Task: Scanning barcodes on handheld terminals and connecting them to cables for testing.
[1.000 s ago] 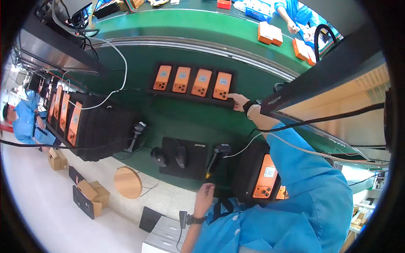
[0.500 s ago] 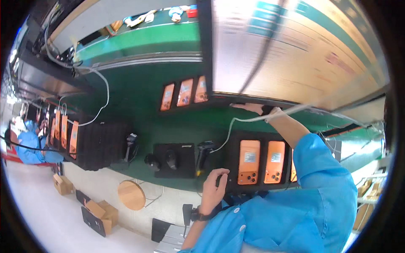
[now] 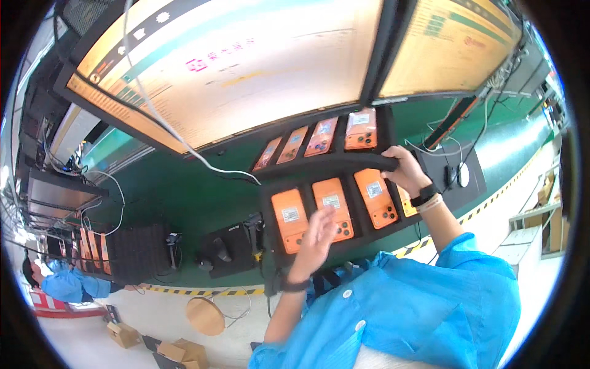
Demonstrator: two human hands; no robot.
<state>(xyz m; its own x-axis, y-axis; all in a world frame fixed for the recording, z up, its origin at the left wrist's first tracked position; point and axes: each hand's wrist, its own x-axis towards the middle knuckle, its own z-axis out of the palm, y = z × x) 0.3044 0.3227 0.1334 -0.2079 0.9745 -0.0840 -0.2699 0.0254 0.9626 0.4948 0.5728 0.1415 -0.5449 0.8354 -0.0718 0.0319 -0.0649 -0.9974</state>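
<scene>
My right hand (image 3: 405,169) is closed round the near right corner of a black foam tray (image 3: 344,162). Orange phones, such as this phone (image 3: 361,129), lie back up in its slots. Just this side of it, a second black tray (image 3: 307,184) carries several more orange phones, each with a white label, including this phone (image 3: 376,195). My left hand (image 3: 316,243) hovers over that nearer tray, fingers stretched out and holding nothing. It partly covers two phones; whether it touches them I cannot tell.
Large monitors (image 3: 246,67) overhang the green bench (image 3: 178,194), with a white cable (image 3: 184,144) hanging in front. Left of the trays are a handheld scanner (image 3: 253,234) and a black mat (image 3: 230,261). A mouse (image 3: 463,175) lies at right. A person in blue (image 3: 67,283) works far left.
The view has swung toward the right. My right hand, earlier reaching flat under the monitor, now grips the far tray's corner. My left hand has moved over the near tray and its fingers have straightened.
</scene>
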